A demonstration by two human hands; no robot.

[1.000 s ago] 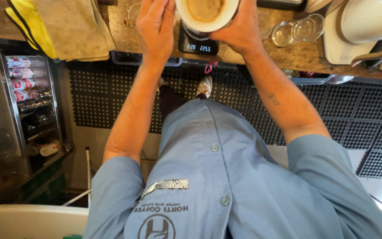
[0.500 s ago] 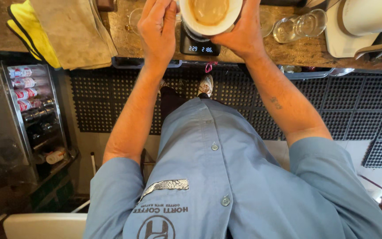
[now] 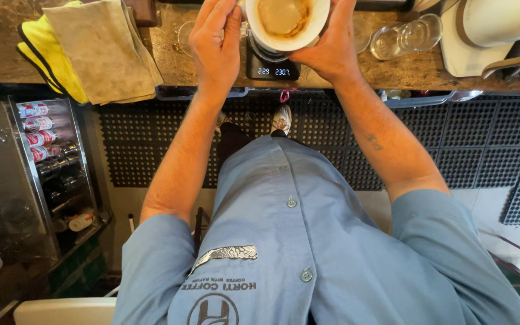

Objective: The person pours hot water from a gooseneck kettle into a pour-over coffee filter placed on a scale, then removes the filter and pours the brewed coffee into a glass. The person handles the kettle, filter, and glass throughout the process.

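Two cloths [image 3: 100,51] — one yellow, one grey-beige — lie folded at the left of the counter [image 3: 176,69]. Left hand [image 3: 215,45]: fingers straight and together, flat against the side of the white dripper [image 3: 287,24]. Dripper sits over a glass vessel on a black digital scale [image 3: 273,69], wet brown coffee bed inside. Right hand [image 3: 329,51]: fingers curled around the dripper's right wall, gripping. Risk — uneven pressure between the hands could tilt the dripper and slop hot slurry onto the scale. Empty glasses [image 3: 407,36] and a pale kettle [image 3: 501,21] stand close at right; an elbow swing could knock them.
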